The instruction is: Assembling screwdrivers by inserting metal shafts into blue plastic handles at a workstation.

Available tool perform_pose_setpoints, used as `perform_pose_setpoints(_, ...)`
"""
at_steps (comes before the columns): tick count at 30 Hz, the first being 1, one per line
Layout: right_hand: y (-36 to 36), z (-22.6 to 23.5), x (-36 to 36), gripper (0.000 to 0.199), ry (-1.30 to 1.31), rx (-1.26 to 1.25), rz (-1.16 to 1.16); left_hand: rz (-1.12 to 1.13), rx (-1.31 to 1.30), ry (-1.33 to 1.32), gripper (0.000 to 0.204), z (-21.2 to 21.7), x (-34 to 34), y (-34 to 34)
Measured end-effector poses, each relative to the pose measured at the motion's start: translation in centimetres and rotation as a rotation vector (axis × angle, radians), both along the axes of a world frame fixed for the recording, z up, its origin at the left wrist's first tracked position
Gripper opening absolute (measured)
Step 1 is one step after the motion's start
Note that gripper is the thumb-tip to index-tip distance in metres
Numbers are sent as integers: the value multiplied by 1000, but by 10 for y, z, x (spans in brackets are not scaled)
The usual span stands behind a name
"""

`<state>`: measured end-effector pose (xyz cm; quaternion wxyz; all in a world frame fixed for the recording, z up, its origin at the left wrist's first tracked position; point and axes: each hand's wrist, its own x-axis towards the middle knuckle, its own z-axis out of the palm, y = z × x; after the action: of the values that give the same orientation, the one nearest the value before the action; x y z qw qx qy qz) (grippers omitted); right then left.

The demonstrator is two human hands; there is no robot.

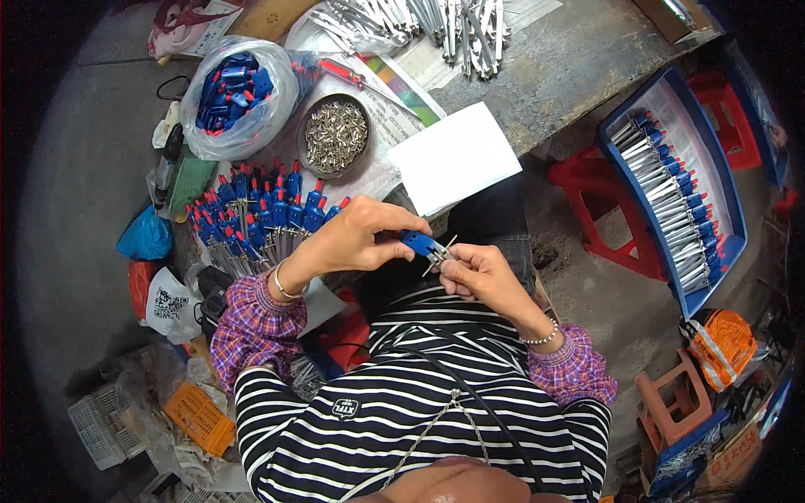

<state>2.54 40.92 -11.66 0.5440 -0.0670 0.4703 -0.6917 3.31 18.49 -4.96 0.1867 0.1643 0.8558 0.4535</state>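
Observation:
My left hand (367, 236) pinches a small blue plastic handle (418, 243) between thumb and fingertips, just in front of my body. At the handle's right end my right hand (484, 277) grips a metal piece (438, 256), where thin metal pins stick out crosswise. The fingers hide how the metal sits in the handle. To the left of my left hand stands a dense bunch of blue handles with red tips (267, 205), metal shafts below them. A white sheet of paper (457, 158) lies beyond my hands on the table edge.
On the worktable (562, 71) stand a bowl of small metal rivets (336, 136) and a clear bag of blue parts (239, 92). A red-handled screwdriver (356, 80) and loose metal strips (470, 33) lie there. At right, a blue tray (728, 189) of finished-looking pieces rests on a red stool (608, 210).

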Motion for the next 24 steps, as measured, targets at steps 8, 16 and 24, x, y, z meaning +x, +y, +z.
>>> perform_pose_setpoints(8,4,0,-2,18,-13,-2,32,-6,7,11,28,-2,2,4)
perform_pose_setpoints(16,4,3,-4,17,-8,19,52,5,7,20,27,-5,4,9)
perform_pose_setpoints(24,2,0,-4,18,-48,19,37,24,0,-29,27,-9,2,4)
